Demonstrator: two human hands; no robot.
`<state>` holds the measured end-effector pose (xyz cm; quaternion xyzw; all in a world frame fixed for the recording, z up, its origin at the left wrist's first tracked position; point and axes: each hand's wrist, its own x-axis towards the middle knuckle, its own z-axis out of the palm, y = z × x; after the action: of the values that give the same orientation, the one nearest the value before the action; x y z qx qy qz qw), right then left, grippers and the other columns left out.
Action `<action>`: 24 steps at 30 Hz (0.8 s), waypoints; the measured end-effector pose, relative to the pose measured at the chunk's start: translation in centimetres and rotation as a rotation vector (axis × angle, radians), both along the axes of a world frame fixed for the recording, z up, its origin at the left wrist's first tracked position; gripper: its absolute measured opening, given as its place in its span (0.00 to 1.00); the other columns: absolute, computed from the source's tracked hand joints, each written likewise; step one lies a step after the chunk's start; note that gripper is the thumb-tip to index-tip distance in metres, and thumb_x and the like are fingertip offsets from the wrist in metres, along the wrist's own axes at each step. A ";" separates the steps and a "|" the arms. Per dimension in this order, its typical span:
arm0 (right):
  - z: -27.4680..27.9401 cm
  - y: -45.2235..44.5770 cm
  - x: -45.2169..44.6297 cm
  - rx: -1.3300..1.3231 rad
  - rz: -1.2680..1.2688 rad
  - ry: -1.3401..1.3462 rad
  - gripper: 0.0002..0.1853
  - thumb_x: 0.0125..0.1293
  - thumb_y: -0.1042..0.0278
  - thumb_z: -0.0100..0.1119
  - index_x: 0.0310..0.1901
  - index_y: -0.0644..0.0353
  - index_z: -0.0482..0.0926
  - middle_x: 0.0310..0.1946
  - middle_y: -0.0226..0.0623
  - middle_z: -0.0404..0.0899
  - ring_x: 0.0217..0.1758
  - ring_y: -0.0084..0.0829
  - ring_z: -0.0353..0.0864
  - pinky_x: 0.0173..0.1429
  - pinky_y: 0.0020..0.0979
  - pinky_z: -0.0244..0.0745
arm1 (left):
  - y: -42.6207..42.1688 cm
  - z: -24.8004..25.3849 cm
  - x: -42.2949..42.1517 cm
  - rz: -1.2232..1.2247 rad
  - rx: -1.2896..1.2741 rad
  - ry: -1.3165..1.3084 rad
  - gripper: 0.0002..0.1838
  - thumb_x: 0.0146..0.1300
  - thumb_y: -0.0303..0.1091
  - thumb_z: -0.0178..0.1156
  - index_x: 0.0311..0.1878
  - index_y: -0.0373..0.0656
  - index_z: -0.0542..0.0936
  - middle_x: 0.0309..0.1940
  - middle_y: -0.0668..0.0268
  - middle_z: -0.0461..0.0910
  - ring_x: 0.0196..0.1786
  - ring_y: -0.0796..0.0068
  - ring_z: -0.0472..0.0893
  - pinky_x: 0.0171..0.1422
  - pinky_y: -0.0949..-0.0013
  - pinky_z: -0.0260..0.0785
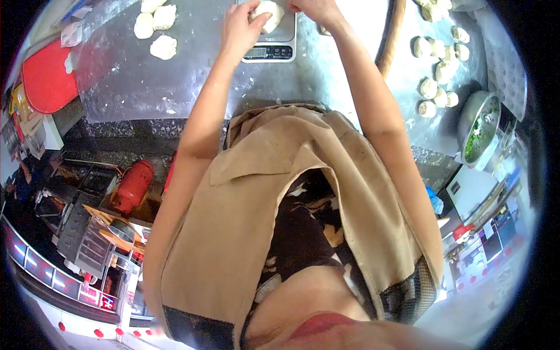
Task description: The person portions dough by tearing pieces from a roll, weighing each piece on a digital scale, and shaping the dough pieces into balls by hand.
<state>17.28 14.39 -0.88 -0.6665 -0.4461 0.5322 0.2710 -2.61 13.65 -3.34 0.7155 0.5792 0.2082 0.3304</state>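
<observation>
A pale lump of dough [270,17] sits on the plate of a digital kitchen scale [286,36] at the top of the head view. My left hand [239,26] is at the dough's left side, its thumb and fingers curled against it. Just right of the scale, my right hand [315,8] is partly cut off by the top edge. Its fingers look drawn together, and whatever they hold is hidden. Another small dough piece [324,30] lies partly behind my right wrist.
Several dough pieces [163,46] lie at left on the floured table [134,81]; several smaller ones [444,71] are at right. A wooden rolling pin [392,38] lies beyond my right forearm. A metal bowl [479,129] with chopped greens stands at the right edge, a red stool-like seat [49,77] at left.
</observation>
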 end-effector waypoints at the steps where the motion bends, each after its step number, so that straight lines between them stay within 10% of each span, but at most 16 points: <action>1: 0.3 -0.1 -0.2 0.026 0.041 -0.024 0.12 0.57 0.64 0.57 0.37 0.63 0.82 0.27 0.35 0.81 0.32 0.25 0.77 0.38 0.29 0.72 | -0.3 -0.2 -0.3 -0.023 0.005 -0.068 0.21 0.54 0.40 0.66 0.51 0.46 0.79 0.44 0.58 0.77 0.43 0.68 0.79 0.48 0.67 0.72; 11: -1.5 1.1 -1.6 0.096 0.419 -0.191 0.16 0.52 0.61 0.63 0.40 0.62 0.83 0.29 0.43 0.83 0.31 0.30 0.81 0.39 0.33 0.75 | -1.0 -0.2 -0.2 -0.033 0.052 -0.179 0.19 0.49 0.34 0.68 0.47 0.47 0.79 0.41 0.60 0.76 0.46 0.56 0.75 0.52 0.61 0.68; 24: -2.4 0.8 -2.2 0.242 0.296 -0.308 0.15 0.45 0.58 0.63 0.34 0.57 0.84 0.27 0.42 0.82 0.31 0.35 0.83 0.39 0.33 0.77 | -2.1 1.5 1.9 -0.110 0.214 0.014 0.25 0.52 0.39 0.64 0.55 0.47 0.73 0.52 0.61 0.75 0.56 0.58 0.73 0.57 0.54 0.64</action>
<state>15.07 15.22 -3.31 -0.6299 -0.6353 0.4010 0.1970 -0.68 11.55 -1.81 0.7789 0.5158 0.2454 0.2588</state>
